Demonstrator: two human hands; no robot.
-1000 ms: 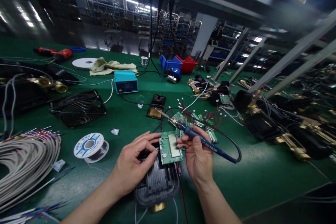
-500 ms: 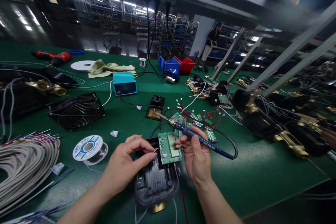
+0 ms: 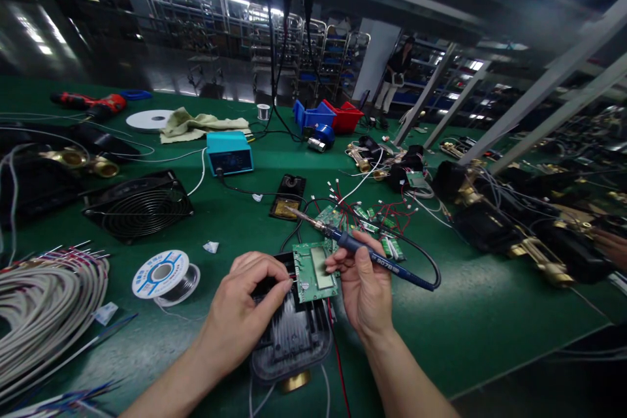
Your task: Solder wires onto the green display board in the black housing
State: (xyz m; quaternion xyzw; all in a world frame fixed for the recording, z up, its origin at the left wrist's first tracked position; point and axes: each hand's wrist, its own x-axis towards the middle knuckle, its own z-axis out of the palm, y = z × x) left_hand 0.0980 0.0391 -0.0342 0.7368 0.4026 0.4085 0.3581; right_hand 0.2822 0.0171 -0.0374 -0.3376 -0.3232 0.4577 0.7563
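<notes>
In my right hand (image 3: 366, 284) is a blue soldering iron (image 3: 375, 260), its metal tip pointing up and left. Fingers of the same hand also touch the right edge of a green circuit board (image 3: 304, 272) with a small grey display. My left hand (image 3: 247, 300) is closed in a pinch at the board's left edge, on a thin wire whose end is mostly hidden by the fingers. Beneath the board lies an open black housing (image 3: 291, 346) with a brass fitting (image 3: 296, 381) at its near end.
Left of the hands are a solder spool (image 3: 161, 275), a cable coil (image 3: 44, 313) and a black fan (image 3: 140, 206). Beyond stand a teal soldering station (image 3: 229, 153) and an iron stand (image 3: 288, 196). Several small boards (image 3: 386, 245) with red-black leads lie right. A person (image 3: 396, 75) stands far back.
The view has shifted slightly, so things sit a little further left and up. Both hands keep their hold, and the wire at my left fingertips is harder to see.
</notes>
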